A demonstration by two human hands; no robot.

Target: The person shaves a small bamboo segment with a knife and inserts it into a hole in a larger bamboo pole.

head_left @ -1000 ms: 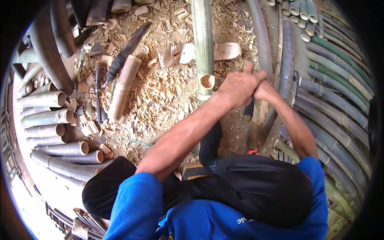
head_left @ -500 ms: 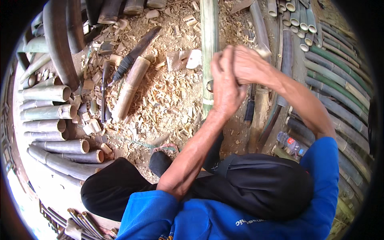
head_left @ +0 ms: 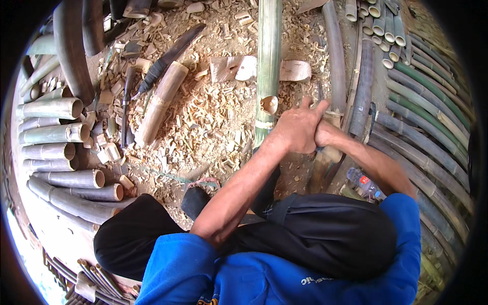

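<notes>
My left hand (head_left: 297,127) lies across my right hand (head_left: 324,133), just right of an upright-running green bamboo pole (head_left: 269,56). Two stretched, parted fingertips show on the left hand, which looks open. The right hand's fingers are hidden beneath it, so what they hold, if anything, does not show. Near the pole's lower end is a cut hole (head_left: 269,104), bare of hands. A narrow dark blade (head_left: 320,91) points away just beyond my fingers; its lower part is covered. Under the pole sits a pale wooden block (head_left: 295,70), showing on both sides.
Wood chips cover the ground (head_left: 203,122). Left lie a large knife (head_left: 170,56) with a wrapped handle, a chisel (head_left: 126,107) and a bamboo piece (head_left: 162,104). Cut bamboo tubes (head_left: 51,133) line the left; long poles (head_left: 427,117) fill the right, beside a plastic bottle (head_left: 366,183).
Both hands have moved off the pole, to the right and toward me, uncovering the hole and the right part of the block. The whole view has shifted slightly.
</notes>
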